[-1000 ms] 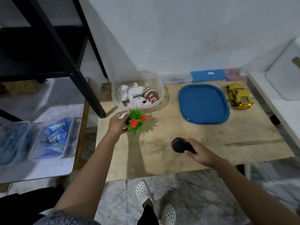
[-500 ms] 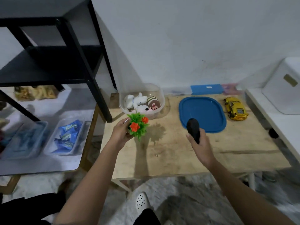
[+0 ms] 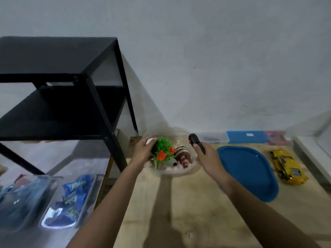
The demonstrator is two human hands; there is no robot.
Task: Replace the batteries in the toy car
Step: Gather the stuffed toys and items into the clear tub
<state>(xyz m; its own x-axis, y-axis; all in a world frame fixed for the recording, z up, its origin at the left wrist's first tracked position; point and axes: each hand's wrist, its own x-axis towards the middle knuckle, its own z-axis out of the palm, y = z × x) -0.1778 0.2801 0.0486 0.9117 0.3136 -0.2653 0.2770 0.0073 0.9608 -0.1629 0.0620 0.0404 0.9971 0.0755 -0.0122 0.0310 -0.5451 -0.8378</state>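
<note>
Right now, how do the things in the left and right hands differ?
The left hand holds a small fake plant, green with orange flowers and bushy; the right hand holds a black remote, slim and smooth with a red button. The plant sits over the clear toy tub; the remote is beside it, pointing up. Both are gripped off the wooden table.

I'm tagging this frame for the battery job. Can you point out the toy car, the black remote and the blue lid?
toy car [image 3: 288, 167]: head view, on its yellow roof.
black remote [image 3: 195, 141]: head view, on its upper body above the right hand's fingers.
blue lid [image 3: 245, 169]: head view, on its flat middle.
</note>
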